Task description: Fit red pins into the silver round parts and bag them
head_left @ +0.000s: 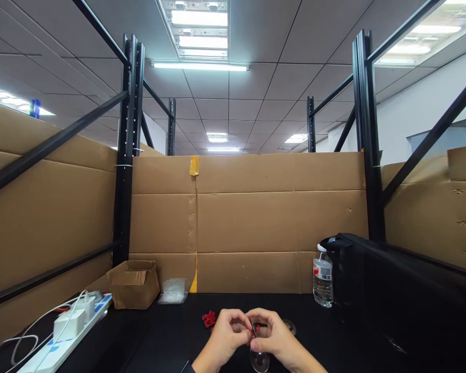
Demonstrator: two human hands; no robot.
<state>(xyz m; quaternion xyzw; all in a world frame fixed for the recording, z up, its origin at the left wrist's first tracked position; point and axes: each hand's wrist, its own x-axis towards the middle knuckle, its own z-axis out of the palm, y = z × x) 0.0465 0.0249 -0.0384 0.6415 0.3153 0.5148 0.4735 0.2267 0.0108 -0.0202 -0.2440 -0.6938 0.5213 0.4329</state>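
Note:
My left hand (231, 330) and my right hand (272, 336) meet low in the middle of the view, just above the black table. The fingers of both are closed in a pinch. A thin dark strip (253, 327) stands tilted between the fingertips, with a bit of red beside it. Below my right thumb is a clear, rounded object (260, 361); whether it is held or lies on the table, I cannot tell. A small heap of red pieces (208, 318) lies left of my left hand. Behind my right hand a round clear item (290, 326) is partly hidden.
On the left are a white power strip (66, 339) with plugged-in chargers and cables, an open cardboard box (135, 285) and a clear plastic packet (174, 291). A water bottle (322, 280) stands beside a large black bag (396, 300) on the right. Cardboard walls (248, 223) enclose the table (159, 336).

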